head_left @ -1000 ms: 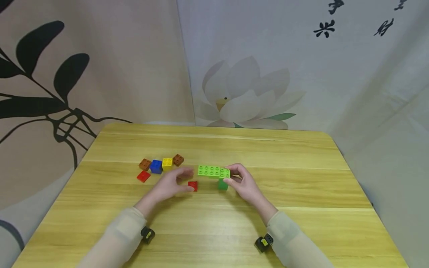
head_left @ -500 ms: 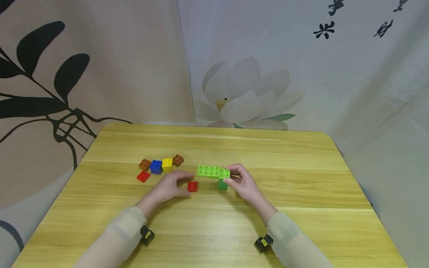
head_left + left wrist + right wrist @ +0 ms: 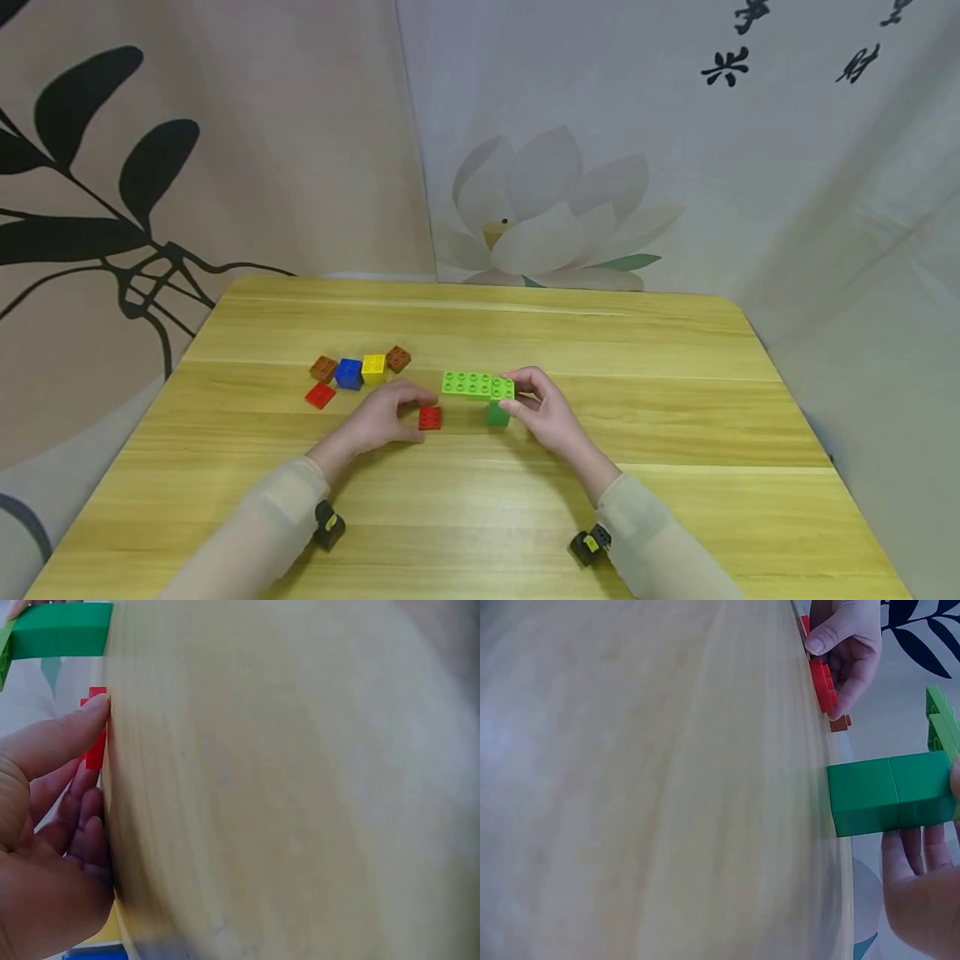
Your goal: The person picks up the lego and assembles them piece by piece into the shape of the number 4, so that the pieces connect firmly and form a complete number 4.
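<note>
My right hand (image 3: pixel 546 410) holds a toy-brick build at its right end, thumb in front and fingers behind. The build has light green studded bricks (image 3: pixel 467 383) on top, reaching left past a stack of two darker green bricks (image 3: pixel 889 793) below. A flat red brick (image 3: pixel 430 418) lies on the table left of the stack, studs up. Around it my left hand (image 3: pixel 378 417) spreads thumb and fingers, thumb on the near side, fingers on the far side. In the left wrist view the thumb overlaps this red brick (image 3: pixel 96 754).
Behind the left hand lie a blue brick (image 3: pixel 348 374), a yellow brick (image 3: pixel 374 369), two brown bricks, one at the left (image 3: pixel 323 368) and one at the right (image 3: pixel 398 358), and another red brick (image 3: pixel 320 395). The wooden table (image 3: pixel 600 333) meets a printed curtain (image 3: pixel 570 167) at the back.
My left thumb has drawn back from the near red brick, uncovering its front corner, and the hand has opened slightly around it. My right hand and the green build have stayed still.
</note>
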